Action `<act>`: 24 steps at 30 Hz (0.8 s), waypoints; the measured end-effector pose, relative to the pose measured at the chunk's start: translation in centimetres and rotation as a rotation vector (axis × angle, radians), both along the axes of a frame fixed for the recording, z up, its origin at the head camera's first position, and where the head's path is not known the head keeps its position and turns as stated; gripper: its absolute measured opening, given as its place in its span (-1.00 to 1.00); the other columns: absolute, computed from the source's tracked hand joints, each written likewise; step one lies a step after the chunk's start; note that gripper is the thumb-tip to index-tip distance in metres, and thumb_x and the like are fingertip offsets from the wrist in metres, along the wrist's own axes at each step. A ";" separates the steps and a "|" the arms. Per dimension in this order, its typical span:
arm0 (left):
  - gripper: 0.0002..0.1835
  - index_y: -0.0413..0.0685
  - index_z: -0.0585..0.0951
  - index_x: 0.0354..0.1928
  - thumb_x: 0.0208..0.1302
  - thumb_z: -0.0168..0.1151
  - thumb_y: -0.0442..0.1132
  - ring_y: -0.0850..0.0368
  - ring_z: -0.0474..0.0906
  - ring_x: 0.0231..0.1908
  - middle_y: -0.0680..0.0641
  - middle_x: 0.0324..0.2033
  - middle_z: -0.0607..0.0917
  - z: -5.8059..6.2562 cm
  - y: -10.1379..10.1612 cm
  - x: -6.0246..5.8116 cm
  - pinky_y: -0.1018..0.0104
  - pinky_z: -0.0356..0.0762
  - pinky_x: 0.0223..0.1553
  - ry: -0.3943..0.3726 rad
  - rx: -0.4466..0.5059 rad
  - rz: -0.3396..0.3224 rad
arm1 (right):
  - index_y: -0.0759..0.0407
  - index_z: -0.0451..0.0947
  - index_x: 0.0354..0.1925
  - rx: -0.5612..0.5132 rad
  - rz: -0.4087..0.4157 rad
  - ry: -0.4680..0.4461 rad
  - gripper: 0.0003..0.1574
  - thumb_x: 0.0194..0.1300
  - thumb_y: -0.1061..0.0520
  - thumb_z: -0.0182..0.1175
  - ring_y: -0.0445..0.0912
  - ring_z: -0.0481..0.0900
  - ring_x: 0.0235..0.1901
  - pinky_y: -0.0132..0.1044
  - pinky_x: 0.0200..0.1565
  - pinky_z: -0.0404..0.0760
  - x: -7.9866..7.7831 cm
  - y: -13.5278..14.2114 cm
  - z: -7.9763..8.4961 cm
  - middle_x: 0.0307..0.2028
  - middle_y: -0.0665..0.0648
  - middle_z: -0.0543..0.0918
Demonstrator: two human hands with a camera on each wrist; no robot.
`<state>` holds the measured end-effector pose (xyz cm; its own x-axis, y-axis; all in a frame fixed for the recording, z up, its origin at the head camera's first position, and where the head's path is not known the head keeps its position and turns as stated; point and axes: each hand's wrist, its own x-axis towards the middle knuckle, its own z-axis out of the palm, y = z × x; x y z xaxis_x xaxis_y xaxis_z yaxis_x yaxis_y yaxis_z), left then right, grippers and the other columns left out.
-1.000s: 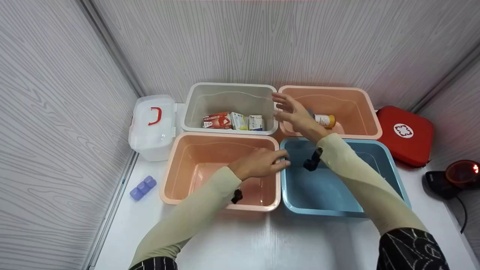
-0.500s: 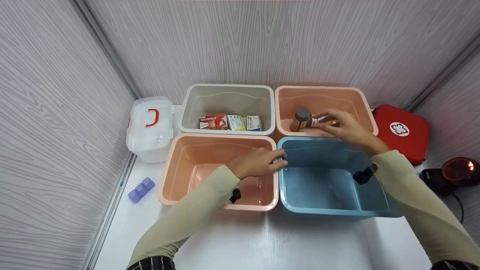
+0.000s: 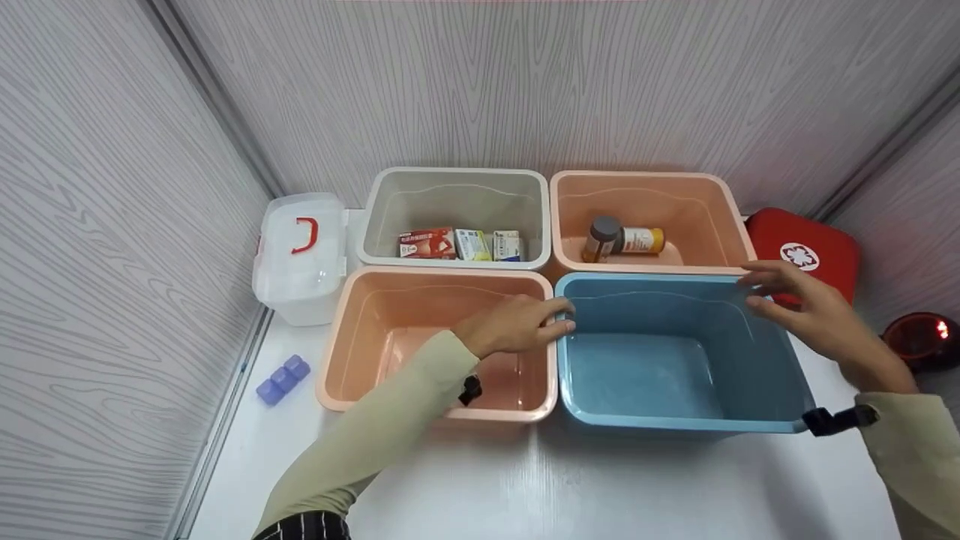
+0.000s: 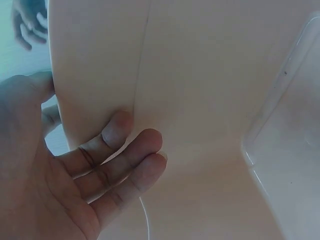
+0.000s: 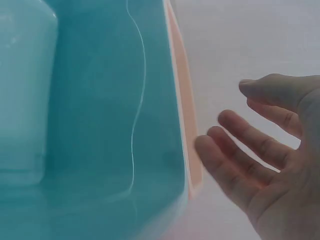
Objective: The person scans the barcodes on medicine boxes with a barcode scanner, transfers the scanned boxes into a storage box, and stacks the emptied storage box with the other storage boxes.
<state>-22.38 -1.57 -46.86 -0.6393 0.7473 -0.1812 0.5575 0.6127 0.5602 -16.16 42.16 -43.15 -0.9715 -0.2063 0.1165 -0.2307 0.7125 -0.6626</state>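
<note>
My left hand (image 3: 510, 325) hangs loosely curled over the front orange bin (image 3: 550, 345), its fingertips at the rim beside the blue bin (image 3: 645, 424). In the left wrist view several fingers (image 4: 117, 131) lie before the orange wall, holding nothing. My right hand (image 3: 814, 315), fingers relaxed and holding nothing, hovers by the blue bin's back right corner. In the back orange bin (image 3: 645, 180), one pill bottle (image 3: 602, 238) with a grey cap stands slightly tilted. Beside it a white-labelled bottle (image 3: 639, 240) with a yellow end lies on its side.
A grey bin (image 3: 457, 184) at the back holds medicine boxes (image 3: 426, 244). A clear lidded box (image 3: 304, 262) with a red handle and a purple pill case (image 3: 283, 379) are at left. A red first-aid case (image 3: 806, 240) and a black device (image 3: 919, 341) are at right.
My right hand has moved from over the back bins, past the bottles, to the right and toward me, still holding nothing. The left hand has stayed in place.
</note>
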 end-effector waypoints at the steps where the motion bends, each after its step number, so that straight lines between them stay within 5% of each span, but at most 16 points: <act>1: -0.49 0.17 0.52 0.48 0.72 -0.01 0.19 0.18 0.71 -0.02 0.07 0.16 0.76 0.1 0.0 0.0 0.09 0.69 0.19 0.012 -0.017 0.005 | 0.03 0.40 0.58 -0.002 -0.027 -0.011 -0.26 0.54 0.17 0.36 -0.51 0.55 0.07 -0.70 0.00 0.48 0.6 0.5 -0.2 0.22 0.13 0.69; 10: -0.46 0.23 0.52 0.50 0.65 0.15 0.21 0.11 0.70 0.01 0.02 0.20 0.75 2.1 0.9 -0.5 0.10 0.69 0.06 0.222 -0.089 0.088 | 0.07 0.28 0.65 0.016 -0.153 -0.007 -0.13 0.52 0.16 0.39 -0.53 0.44 0.05 -0.69 -0.07 0.41 4.7 4.4 -2.9 0.22 -0.16 0.53; 18: -0.52 0.17 0.55 0.46 0.63 0.23 0.08 0.10 0.66 -0.07 -0.03 0.22 0.66 2.8 1.7 -0.9 0.14 0.72 0.06 0.310 -0.094 0.201 | -0.19 -0.25 0.80 -0.093 -0.125 -0.200 0.22 0.58 0.08 0.33 -0.51 0.60 -0.04 -0.40 -0.14 0.73 6.3 5.9 -5.0 0.38 0.37 0.41; 24: -0.48 0.17 0.50 0.53 0.66 0.21 0.05 0.09 0.68 -0.11 -0.04 0.24 0.74 2.5 2.4 -1.4 0.11 0.71 -0.04 0.295 -0.121 0.159 | -0.39 -0.31 0.78 -0.164 -0.106 -0.367 0.20 0.63 0.03 0.28 -0.36 0.69 -0.03 -0.17 -0.12 0.80 7.3 6.7 -5.6 0.35 0.31 0.44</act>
<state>-23.78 0.82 -44.39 -0.7836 0.6189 -0.0532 0.5769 0.7568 0.3072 -8.85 48.84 -48.80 -0.9697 -0.1100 -0.2182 0.1108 0.5979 -0.7939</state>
